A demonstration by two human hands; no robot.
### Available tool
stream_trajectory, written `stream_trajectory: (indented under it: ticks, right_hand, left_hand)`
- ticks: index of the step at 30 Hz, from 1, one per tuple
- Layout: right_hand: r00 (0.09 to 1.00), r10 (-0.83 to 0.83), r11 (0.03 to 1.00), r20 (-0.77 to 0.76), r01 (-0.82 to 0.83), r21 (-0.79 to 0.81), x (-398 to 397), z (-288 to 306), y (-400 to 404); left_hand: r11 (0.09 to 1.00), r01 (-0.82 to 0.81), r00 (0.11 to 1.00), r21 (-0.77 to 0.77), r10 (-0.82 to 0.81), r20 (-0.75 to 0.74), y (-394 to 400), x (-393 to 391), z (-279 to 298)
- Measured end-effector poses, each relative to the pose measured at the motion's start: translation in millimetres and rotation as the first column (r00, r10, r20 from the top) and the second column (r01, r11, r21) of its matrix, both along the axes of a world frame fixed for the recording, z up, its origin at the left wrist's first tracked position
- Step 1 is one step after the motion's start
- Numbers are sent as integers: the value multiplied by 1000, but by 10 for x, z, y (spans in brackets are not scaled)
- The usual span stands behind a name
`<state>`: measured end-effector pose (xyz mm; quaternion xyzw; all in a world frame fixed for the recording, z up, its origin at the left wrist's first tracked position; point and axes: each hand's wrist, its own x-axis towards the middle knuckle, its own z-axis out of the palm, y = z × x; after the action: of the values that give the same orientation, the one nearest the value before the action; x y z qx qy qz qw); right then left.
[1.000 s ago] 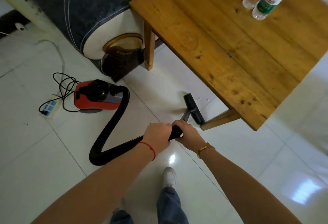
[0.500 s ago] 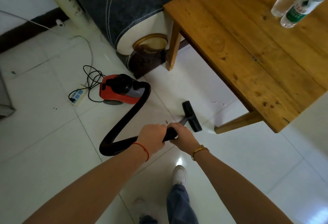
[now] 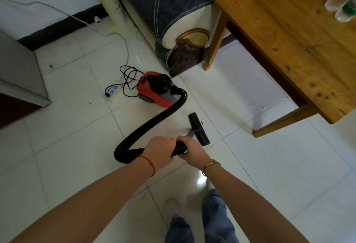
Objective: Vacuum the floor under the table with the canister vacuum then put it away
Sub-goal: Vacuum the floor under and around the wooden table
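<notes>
A red and black canister vacuum [image 3: 156,93] sits on the white tiled floor, left of the wooden table [image 3: 289,36]. Its black ribbed hose [image 3: 154,125] loops toward me. My left hand [image 3: 159,151] grips the hose end, and my right hand [image 3: 192,151] grips it just ahead, beside the metal tube. The black floor nozzle [image 3: 198,129] rests on the tiles in front of my hands, outside the table's near edge.
A white power strip [image 3: 112,93] with a coiled black cord lies left of the vacuum. A padded sofa arm [image 3: 173,11] stands behind it. Two plastic bottles [image 3: 342,3] stand on the table. A grey cabinet [image 3: 19,80] is at the left. My feet are below.
The nozzle has been drawn back from under the table's edge toward me. My view has shifted left and back, so the table sits further right. Both hands keep their grip.
</notes>
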<state>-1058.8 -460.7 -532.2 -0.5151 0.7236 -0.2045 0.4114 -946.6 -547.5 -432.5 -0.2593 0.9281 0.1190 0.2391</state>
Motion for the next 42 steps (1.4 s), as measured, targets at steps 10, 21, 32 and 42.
stream_trajectory:
  ticks: [10,21,32,42]
  right_hand:
    - [1000,21,1000,-16,-21,-15,37,-42,188]
    - [994,85,996,-73,-83,30,-1423,-209,466]
    - [986,143,988,-91,-136,72,-2520,-232,626]
    - [991,127,990,-27,-126,63,-1962,-110,1043]
  left_hand:
    - [1000,20,999,3,-20,46,159,42,2]
    - [996,-80,997,46,80,3,518,-1300,-247]
    - [994,-107,993,21,106,51,787,-2365,-336]
    - [998,-58,994,34,55,92,1123,-1855,-135]
